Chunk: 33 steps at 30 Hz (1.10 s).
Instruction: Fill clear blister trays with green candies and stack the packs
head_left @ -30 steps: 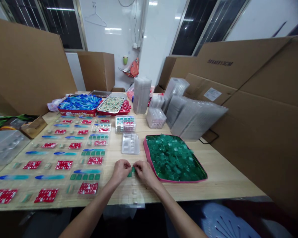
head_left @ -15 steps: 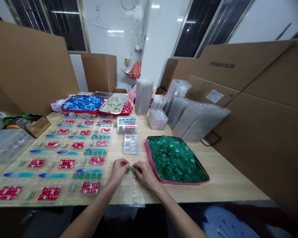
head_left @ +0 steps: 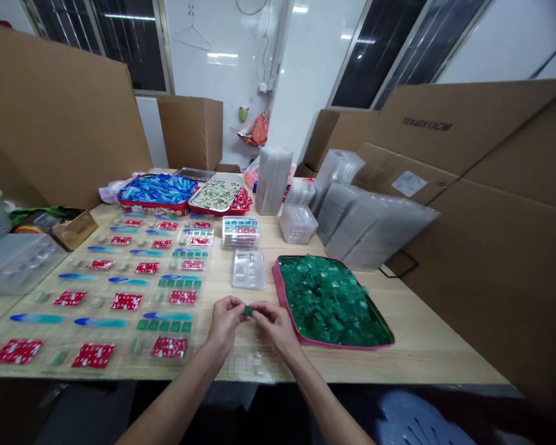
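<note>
Between the fingertips of my left hand (head_left: 227, 318) and my right hand (head_left: 274, 322) is a small green square packet (head_left: 248, 311), pinched from both sides. Beneath my wrists a clear plastic tray (head_left: 246, 366) lies at the table's front edge, partly hidden by my hands. Just beyond my fingers sits another clear compartment tray (head_left: 249, 270). To the right of my right hand stands a pink-rimmed bin (head_left: 283, 295) heaped with green packets (head_left: 327, 296).
Rows of filled clear trays with red packets (head_left: 126, 301) and blue pen-like pieces (head_left: 101, 322) cover the left side. Behind them stand a red tin (head_left: 152, 208) of blue pieces and a tray of small pale pieces (head_left: 215, 195). Stacked clear trays (head_left: 366, 228) lean against cardboard (head_left: 505, 247) at right.
The green packet now shows more plainly between my fingertips, which remain close together. The whole view has shifted slightly with my head.
</note>
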Available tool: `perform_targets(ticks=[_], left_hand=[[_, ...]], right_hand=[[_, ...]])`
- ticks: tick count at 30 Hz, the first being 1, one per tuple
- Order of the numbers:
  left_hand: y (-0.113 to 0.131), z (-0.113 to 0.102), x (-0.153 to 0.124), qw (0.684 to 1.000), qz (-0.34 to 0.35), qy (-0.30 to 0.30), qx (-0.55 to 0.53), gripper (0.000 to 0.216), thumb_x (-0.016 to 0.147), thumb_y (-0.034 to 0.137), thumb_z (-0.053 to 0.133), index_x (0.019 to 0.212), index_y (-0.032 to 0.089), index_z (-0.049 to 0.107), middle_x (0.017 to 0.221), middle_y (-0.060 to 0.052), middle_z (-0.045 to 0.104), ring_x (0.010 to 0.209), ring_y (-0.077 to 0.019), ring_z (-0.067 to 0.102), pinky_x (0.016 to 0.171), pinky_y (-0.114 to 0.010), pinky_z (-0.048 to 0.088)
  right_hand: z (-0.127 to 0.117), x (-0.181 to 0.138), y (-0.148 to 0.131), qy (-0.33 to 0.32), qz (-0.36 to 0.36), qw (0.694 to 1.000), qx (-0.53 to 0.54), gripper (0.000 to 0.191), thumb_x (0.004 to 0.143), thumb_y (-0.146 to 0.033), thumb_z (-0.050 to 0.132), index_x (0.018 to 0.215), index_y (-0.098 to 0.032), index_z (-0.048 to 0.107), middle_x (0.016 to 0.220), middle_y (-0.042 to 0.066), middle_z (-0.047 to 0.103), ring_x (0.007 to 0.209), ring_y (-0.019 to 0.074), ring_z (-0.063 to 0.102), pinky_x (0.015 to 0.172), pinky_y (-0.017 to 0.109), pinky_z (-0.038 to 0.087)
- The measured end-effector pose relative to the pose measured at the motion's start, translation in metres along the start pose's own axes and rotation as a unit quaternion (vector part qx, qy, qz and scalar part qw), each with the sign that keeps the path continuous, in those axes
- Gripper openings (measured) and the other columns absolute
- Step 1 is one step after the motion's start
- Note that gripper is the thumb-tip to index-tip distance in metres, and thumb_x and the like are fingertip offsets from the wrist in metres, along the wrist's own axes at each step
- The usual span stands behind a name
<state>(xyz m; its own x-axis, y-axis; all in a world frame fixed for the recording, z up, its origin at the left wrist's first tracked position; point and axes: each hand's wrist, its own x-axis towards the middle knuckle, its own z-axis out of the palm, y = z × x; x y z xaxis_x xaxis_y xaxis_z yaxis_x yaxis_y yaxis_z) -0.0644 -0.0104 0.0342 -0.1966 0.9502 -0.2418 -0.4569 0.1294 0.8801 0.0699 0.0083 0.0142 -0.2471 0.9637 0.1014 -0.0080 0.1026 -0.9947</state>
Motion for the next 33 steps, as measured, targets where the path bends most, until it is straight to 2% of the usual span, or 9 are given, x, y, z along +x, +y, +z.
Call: perform_targets(ticks=[6,8,10,12,14,16,18,25,33], left_hand=[[-0.006,-0.003,-0.006,0.998,0.023,0.002,0.066,0.03,0.068,0.044,0.064,0.064,0.016,0.056,0.056,-0.001,0.06,0.053,-0.0138,0.058,0.054,-0.026,0.047],[-0.01,-0.008,-0.008,0.993,0.036,0.001,0.11,0.024,0.068,0.039,0.063,0.062,0.016,0.056,0.055,0.0,0.058,0.053,-0.0136,0.057,0.052,-0.024,0.045],[-0.015,-0.013,-0.011,0.987,0.047,-0.006,0.155,0.014,0.065,0.029,0.065,0.062,0.017,0.058,0.056,0.001,0.057,0.055,-0.0134,0.056,0.053,-0.023,0.045],[-0.02,-0.017,-0.014,0.978,0.06,-0.014,0.197,0.005,0.062,0.019,0.063,0.067,0.017,0.061,0.06,0.001,0.058,0.058,-0.0134,0.056,0.055,-0.023,0.045],[-0.024,-0.019,-0.016,0.968,0.077,-0.022,0.237,0.014,0.061,0.01,0.059,0.072,0.018,0.063,0.067,0.001,0.06,0.062,-0.0131,0.056,0.058,-0.023,0.044],[-0.028,-0.02,-0.016,0.957,0.093,-0.03,0.273,0.019,0.06,0.005,0.056,0.071,0.018,0.063,0.072,0.0,0.061,0.064,-0.013,0.056,0.06,-0.022,0.044],[-0.031,-0.021,-0.017,0.947,0.105,-0.038,0.303,0.021,0.06,0.002,0.054,0.07,0.018,0.063,0.074,0.0,0.06,0.065,-0.0131,0.055,0.06,-0.022,0.043],[-0.035,-0.024,-0.018,0.92,0.131,-0.053,0.366,0.023,0.063,0.0,0.05,0.072,0.019,0.059,0.076,-0.001,0.058,0.068,-0.0141,0.055,0.062,-0.023,0.043],[-0.037,-0.028,-0.017,0.896,0.161,-0.07,0.407,0.017,0.067,0.007,0.047,0.072,0.019,0.057,0.076,-0.003,0.057,0.07,-0.0172,0.057,0.064,-0.028,0.046]], right_hand=[[-0.006,-0.001,-0.006,0.027,0.039,0.998,0.041,0.018,0.07,-0.03,0.072,0.083,-0.019,0.069,0.078,0.003,0.071,0.069,0.0184,0.065,0.068,0.031,0.053],[-0.012,-0.001,-0.01,0.002,0.034,0.999,0.0,0.013,0.07,-0.024,0.069,0.081,-0.018,0.067,0.074,0.002,0.067,0.066,0.0167,0.063,0.063,0.028,0.05],[-0.018,-0.002,-0.016,-0.033,-0.005,0.995,-0.098,0.009,0.07,-0.015,0.062,0.078,-0.017,0.065,0.074,0.002,0.064,0.068,0.0161,0.061,0.063,0.027,0.048],[-0.021,-0.004,-0.021,-0.076,-0.058,0.97,-0.222,0.019,0.068,-0.007,0.053,0.08,-0.017,0.064,0.078,0.002,0.063,0.072,0.0164,0.059,0.067,0.026,0.046],[-0.02,-0.007,-0.027,-0.116,-0.097,0.931,-0.333,0.031,0.066,0.0,0.047,0.085,-0.018,0.063,0.081,0.003,0.062,0.077,0.0171,0.058,0.071,0.027,0.045],[-0.018,-0.01,-0.033,-0.146,-0.116,0.894,-0.407,0.036,0.064,0.003,0.043,0.086,-0.018,0.062,0.081,0.003,0.061,0.081,0.0179,0.057,0.073,0.027,0.043],[-0.016,-0.01,-0.037,-0.165,-0.117,0.875,-0.441,0.035,0.065,0.004,0.043,0.084,-0.018,0.062,0.08,0.003,0.061,0.08,0.0178,0.057,0.071,0.025,0.042],[-0.017,-0.009,-0.03,-0.185,-0.12,0.84,-0.496,0.028,0.07,0.004,0.046,0.079,-0.017,0.063,0.079,0.002,0.059,0.075,0.0161,0.056,0.065,0.023,0.038],[-0.008,-0.012,-0.021,-0.18,-0.125,0.828,-0.516,0.024,0.077,0.0,0.049,0.07,-0.017,0.064,0.072,0.002,0.059,0.068,0.0138,0.055,0.061,0.022,0.036]])
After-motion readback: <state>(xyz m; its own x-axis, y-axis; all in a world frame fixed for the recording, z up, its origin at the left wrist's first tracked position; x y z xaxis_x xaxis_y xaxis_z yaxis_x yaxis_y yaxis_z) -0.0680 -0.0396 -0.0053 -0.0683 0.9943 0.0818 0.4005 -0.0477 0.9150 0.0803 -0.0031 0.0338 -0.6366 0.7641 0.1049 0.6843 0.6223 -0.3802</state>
